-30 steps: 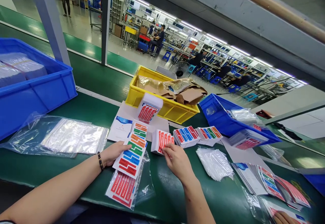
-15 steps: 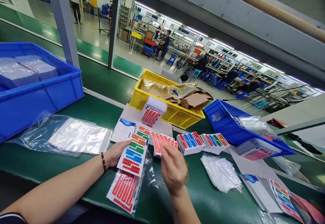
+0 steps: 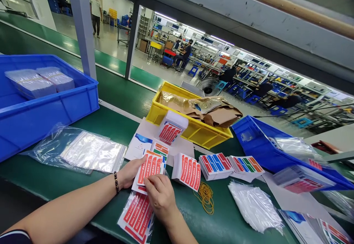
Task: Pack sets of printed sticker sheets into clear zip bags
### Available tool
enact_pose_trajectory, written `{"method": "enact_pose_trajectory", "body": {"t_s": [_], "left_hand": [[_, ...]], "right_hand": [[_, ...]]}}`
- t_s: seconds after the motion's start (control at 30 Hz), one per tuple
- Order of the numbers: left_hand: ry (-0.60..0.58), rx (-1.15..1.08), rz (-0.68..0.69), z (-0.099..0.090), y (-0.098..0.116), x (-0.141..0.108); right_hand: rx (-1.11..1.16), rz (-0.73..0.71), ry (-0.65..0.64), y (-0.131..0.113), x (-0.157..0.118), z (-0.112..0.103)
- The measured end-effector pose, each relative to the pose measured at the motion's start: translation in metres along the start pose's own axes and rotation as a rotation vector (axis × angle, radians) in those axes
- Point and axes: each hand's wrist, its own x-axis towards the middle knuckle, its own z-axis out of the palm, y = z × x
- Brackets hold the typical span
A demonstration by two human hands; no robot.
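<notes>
My left hand [image 3: 132, 172] is closed on a small set of label sheets, thumb on top. A red-and-white label sheet [image 3: 151, 164] printed "Max Level" and "Min Level" lies uppermost in it. Pinching that sheet's lower right part is my right hand [image 3: 162, 196]. Below both hands, a clear bag [image 3: 135, 216] with red labels in it rests near the bench edge. To the right of my hands is a stack of red label sheets [image 3: 190, 172]. Behind the left hand's fingers are sheets with orange and green labels [image 3: 161, 149] and a blue-and-white leaflet [image 3: 139, 144].
Yellow rubber bands [image 3: 206, 198] lie beside the red stack. Further right are blue-and-red label stacks [image 3: 215, 165] and clear bags [image 3: 253, 207]. More clear bags [image 3: 92, 151] lie left. A yellow bin [image 3: 203, 135] and blue bins [image 3: 52, 107] line the back. Co-workers sit far off.
My right hand has moved left from the red stack with a red label sheet, which now covers the multicoloured sheet in my left hand. The camera view has shifted slightly.
</notes>
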Motion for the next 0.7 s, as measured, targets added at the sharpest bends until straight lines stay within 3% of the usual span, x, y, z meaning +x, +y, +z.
{"method": "enact_pose_trajectory", "body": {"t_s": [0.13, 0.23, 0.3, 0.33, 0.4, 0.47, 0.53, 0.63, 0.7], "left_hand": [[-0.011, 0.102, 0.053, 0.001, 0.000, -0.002], [-0.046, 0.154, 0.047, 0.000, 0.000, -0.004], [-0.085, 0.223, 0.030, -0.002, 0.000, -0.005], [-0.109, 0.267, 0.023, -0.003, 0.000, -0.006], [-0.165, 0.373, 0.013, -0.004, 0.001, -0.008], [-0.223, 0.527, 0.053, -0.005, 0.004, -0.009], [-0.226, 0.754, 0.152, -0.005, 0.008, -0.010], [-0.144, 1.142, 0.273, -0.005, 0.013, -0.010], [-0.204, 1.306, 0.327, -0.005, 0.016, -0.009]], "right_hand": [[0.147, 0.154, 0.022, 0.005, -0.008, -0.002], [0.280, 0.560, 0.265, 0.018, -0.018, 0.000], [0.598, 0.886, 0.333, 0.028, -0.024, 0.003], [0.818, 1.003, 0.295, 0.032, -0.025, 0.003], [1.191, 1.103, 0.132, 0.038, -0.025, 0.002], [1.314, 1.127, 0.049, 0.041, -0.023, -0.002], [1.252, 1.179, 0.202, 0.044, -0.019, -0.008], [1.092, 1.293, 0.652, 0.049, -0.014, -0.016], [1.042, 1.327, 0.829, 0.051, -0.011, -0.018]]}}
